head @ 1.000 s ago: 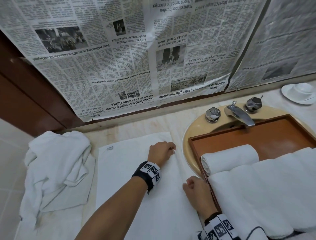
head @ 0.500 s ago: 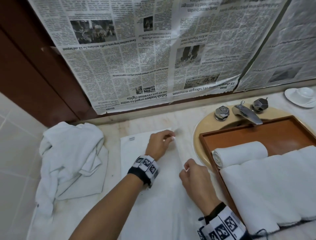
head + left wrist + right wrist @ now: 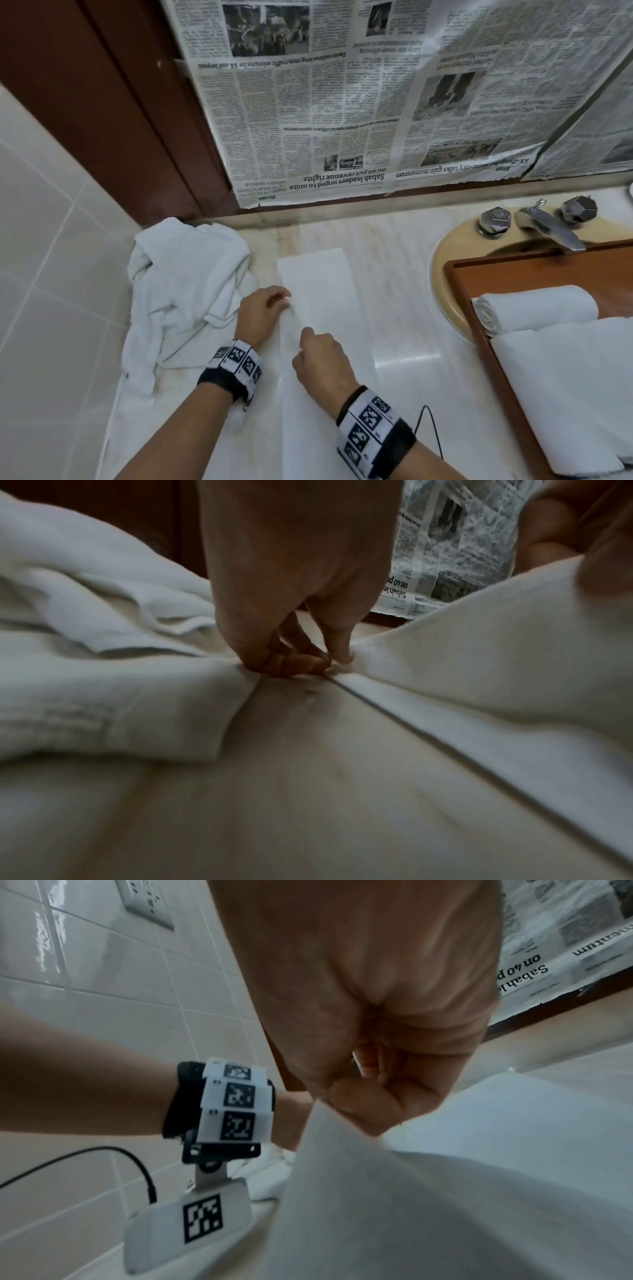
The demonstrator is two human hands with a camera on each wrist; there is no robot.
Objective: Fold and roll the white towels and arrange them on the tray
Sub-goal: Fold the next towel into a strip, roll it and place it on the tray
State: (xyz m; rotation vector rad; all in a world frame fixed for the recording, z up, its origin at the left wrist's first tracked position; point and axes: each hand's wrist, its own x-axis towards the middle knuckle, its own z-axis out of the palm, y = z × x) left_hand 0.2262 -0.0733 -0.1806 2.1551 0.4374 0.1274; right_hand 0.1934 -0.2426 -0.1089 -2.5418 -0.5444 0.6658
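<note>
A white towel [image 3: 322, 308] lies on the marble counter as a long narrow strip, folded over lengthwise. My left hand [image 3: 265, 313] pinches its left edge [image 3: 346, 669] down at the counter. My right hand [image 3: 317, 359] pinches the same edge a little nearer to me, holding the cloth [image 3: 342, 1150] between thumb and fingers. A wooden tray [image 3: 534, 270] rests over the sink at the right. It holds one rolled white towel [image 3: 537, 308] and wider rolled towels [image 3: 575, 383] in front of it.
A crumpled heap of white towels [image 3: 181, 291] lies at the counter's left end against the tiled wall. Faucet [image 3: 551, 229] and two knobs stand behind the tray. Newspaper [image 3: 376, 102] covers the wall behind. A black cable [image 3: 431, 428] hangs off my right wrist.
Both hands carried the towel's right edge over to the left, so the wide towel is now a narrow strip. The head view has shifted left.
</note>
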